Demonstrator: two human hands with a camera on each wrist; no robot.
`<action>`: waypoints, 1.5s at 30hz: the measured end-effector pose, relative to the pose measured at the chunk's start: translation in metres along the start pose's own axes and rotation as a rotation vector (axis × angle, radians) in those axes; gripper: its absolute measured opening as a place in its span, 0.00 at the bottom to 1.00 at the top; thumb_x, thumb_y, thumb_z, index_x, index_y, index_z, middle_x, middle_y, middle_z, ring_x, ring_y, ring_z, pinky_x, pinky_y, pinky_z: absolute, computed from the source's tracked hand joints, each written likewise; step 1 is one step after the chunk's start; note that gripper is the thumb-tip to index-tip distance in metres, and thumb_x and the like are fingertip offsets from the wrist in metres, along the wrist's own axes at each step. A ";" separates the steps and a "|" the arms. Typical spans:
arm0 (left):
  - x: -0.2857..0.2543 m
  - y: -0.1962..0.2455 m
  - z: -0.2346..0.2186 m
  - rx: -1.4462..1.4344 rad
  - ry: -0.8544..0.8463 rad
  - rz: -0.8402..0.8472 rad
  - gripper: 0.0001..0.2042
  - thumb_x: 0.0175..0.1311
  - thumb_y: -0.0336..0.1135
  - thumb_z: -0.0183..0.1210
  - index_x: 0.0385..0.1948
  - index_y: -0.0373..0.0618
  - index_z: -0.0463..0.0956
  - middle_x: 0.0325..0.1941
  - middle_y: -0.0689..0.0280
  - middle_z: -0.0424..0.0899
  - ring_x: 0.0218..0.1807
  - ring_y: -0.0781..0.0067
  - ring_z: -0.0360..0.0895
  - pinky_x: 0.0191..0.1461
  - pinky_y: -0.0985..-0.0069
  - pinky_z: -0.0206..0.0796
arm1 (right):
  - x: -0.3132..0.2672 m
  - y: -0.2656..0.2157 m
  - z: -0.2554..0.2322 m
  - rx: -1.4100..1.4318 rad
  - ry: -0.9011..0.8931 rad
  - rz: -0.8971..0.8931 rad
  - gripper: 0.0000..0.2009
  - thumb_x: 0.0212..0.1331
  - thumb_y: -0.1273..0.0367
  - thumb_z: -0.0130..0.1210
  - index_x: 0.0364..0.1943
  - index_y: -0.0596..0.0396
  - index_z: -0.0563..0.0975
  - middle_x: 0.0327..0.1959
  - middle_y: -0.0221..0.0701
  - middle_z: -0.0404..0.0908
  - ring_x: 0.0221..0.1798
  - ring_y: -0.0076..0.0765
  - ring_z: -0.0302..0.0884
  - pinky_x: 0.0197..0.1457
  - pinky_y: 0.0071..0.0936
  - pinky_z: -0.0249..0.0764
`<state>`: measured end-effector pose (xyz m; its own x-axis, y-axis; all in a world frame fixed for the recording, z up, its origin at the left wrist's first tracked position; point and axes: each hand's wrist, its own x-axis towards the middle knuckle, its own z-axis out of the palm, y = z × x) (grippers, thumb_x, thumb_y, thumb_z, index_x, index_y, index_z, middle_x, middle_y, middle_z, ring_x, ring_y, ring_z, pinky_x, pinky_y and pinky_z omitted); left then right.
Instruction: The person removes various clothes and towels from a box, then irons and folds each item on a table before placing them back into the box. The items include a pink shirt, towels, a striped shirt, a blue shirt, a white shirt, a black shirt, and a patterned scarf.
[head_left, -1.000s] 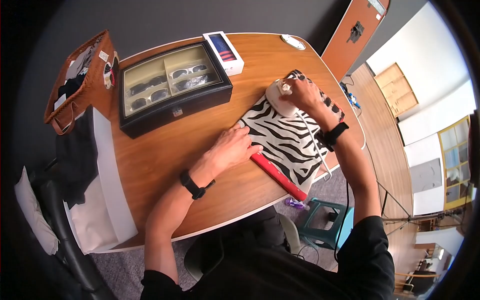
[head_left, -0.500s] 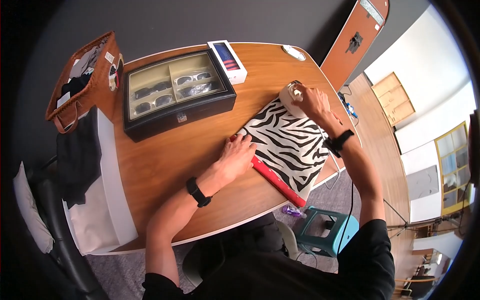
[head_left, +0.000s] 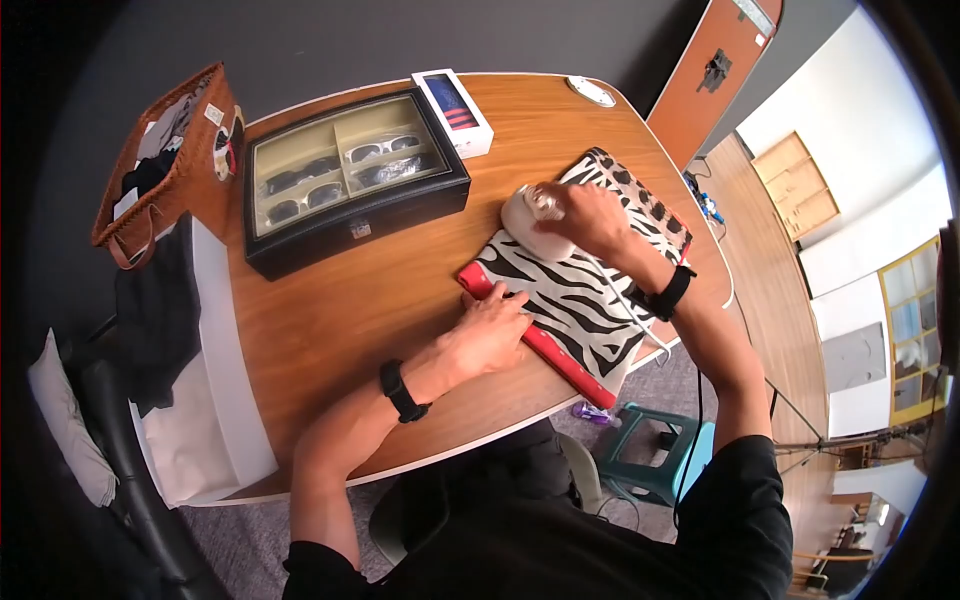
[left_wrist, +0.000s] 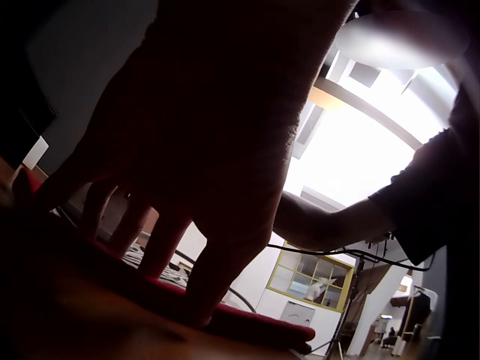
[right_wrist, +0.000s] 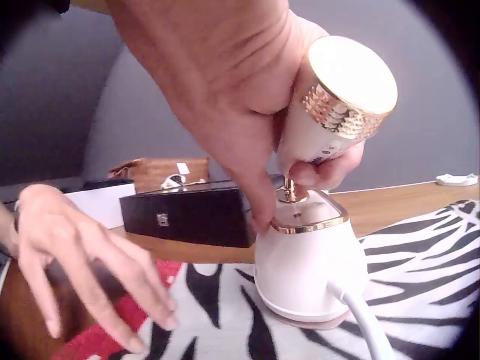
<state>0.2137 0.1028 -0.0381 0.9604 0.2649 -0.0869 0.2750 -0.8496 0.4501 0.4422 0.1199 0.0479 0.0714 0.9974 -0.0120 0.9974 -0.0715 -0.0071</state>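
My right hand (head_left: 590, 220) grips the handle of a small white handheld iron (head_left: 530, 240) with gold trim. In the right wrist view its round base (right_wrist: 307, 274) rests flat on a zebra-striped cloth (head_left: 565, 295), and a white cord (right_wrist: 367, 326) trails from its body. Along the cloth's near left side runs a red dotted border (head_left: 565, 365). My left hand (head_left: 488, 335) presses on that border with its fingertips, fingers spread and fairly straight. At the cloth's far right side a leopard-spotted strip (head_left: 645, 200) shows.
A black glasses case (head_left: 355, 230) with several pairs under its clear lid stands left of the cloth. Behind it is a white box (head_left: 475, 140). A brown basket (head_left: 185, 180) of clothes and a white open box (head_left: 225, 370) line the left side. A teal stool (head_left: 655, 455) stands below.
The iron in my right hand went to the cloth's far edge, then came back toward the left. My left hand has shifted along the red border, toward the right and nearer me.
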 end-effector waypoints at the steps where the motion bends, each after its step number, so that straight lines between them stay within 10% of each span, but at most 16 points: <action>1: -0.001 0.002 -0.001 0.000 -0.007 -0.010 0.28 0.56 0.42 0.69 0.60 0.44 0.80 0.71 0.52 0.69 0.71 0.46 0.63 0.68 0.45 0.70 | 0.009 0.011 0.002 -0.025 -0.002 0.063 0.30 0.53 0.49 0.70 0.60 0.43 0.81 0.36 0.38 0.89 0.42 0.49 0.88 0.45 0.44 0.80; 14: -0.007 0.006 -0.010 0.002 -0.039 -0.009 0.26 0.57 0.41 0.68 0.58 0.43 0.81 0.67 0.53 0.72 0.70 0.48 0.67 0.70 0.47 0.67 | 0.050 0.120 0.001 -0.113 0.100 0.356 0.26 0.54 0.54 0.72 0.57 0.44 0.83 0.44 0.44 0.89 0.48 0.51 0.88 0.51 0.45 0.82; 24: -0.003 0.012 -0.001 0.090 0.040 0.121 0.22 0.57 0.40 0.69 0.55 0.46 0.84 0.64 0.51 0.76 0.69 0.49 0.69 0.76 0.47 0.59 | -0.092 -0.004 -0.024 -0.022 -0.143 0.025 0.31 0.56 0.49 0.68 0.64 0.41 0.79 0.33 0.46 0.86 0.39 0.54 0.86 0.44 0.46 0.79; 37: -0.008 0.016 0.001 0.009 -0.068 0.139 0.24 0.58 0.41 0.68 0.57 0.46 0.83 0.72 0.50 0.70 0.73 0.49 0.63 0.74 0.53 0.65 | -0.103 0.114 -0.007 -0.022 0.065 0.310 0.27 0.54 0.55 0.71 0.59 0.41 0.81 0.36 0.43 0.89 0.42 0.54 0.87 0.47 0.49 0.81; 45: -0.008 0.021 0.001 0.018 -0.041 0.125 0.23 0.59 0.40 0.68 0.56 0.43 0.83 0.71 0.49 0.70 0.74 0.47 0.64 0.75 0.53 0.63 | -0.149 0.034 -0.033 0.133 0.002 0.135 0.31 0.53 0.54 0.71 0.63 0.45 0.80 0.39 0.46 0.87 0.39 0.54 0.86 0.44 0.42 0.80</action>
<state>0.2116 0.0817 -0.0289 0.9882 0.1374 -0.0675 0.1531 -0.8831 0.4434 0.4662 -0.0303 0.0823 0.2045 0.9787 -0.0193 0.9690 -0.2052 -0.1376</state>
